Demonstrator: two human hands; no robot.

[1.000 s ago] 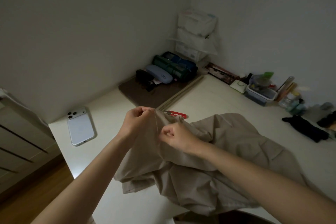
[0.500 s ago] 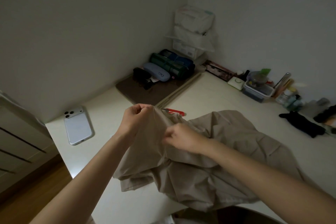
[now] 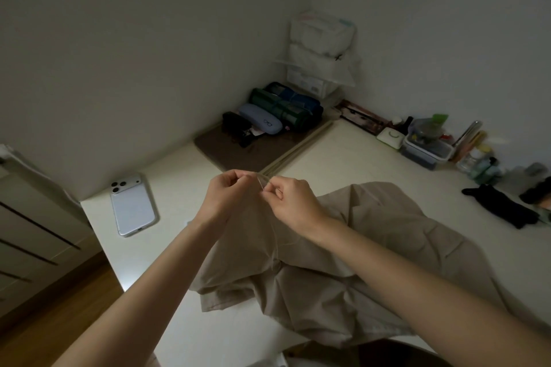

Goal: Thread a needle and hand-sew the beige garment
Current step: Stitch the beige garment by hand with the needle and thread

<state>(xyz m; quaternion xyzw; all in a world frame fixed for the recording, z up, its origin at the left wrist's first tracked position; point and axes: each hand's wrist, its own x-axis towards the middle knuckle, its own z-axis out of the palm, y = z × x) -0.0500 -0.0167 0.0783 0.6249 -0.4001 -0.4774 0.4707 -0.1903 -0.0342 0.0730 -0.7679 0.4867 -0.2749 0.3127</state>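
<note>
The beige garment (image 3: 372, 250) lies crumpled on the white table (image 3: 185, 185), with one fold raised toward my hands. Above its far left part, my left hand (image 3: 228, 198) and my right hand (image 3: 293, 202) meet fingertip to fingertip. Both pinch a thin pale thread (image 3: 262, 181) that loops between them. A strand of it hangs down to the fabric. A needle is too small to make out. Whether the left hand also holds fabric is unclear.
A white phone (image 3: 133, 205) lies face down at the table's left edge. A brown mat (image 3: 235, 155) with a glasses case (image 3: 262, 123) and rolled pouches sits at the far corner. A plastic container (image 3: 426, 150), bottles and a black cloth (image 3: 504, 207) line the right wall.
My right hand rose off the fabric and met the left hand's fingertips. A thread now shows between the two hands, and the red cutter behind them is hidden.
</note>
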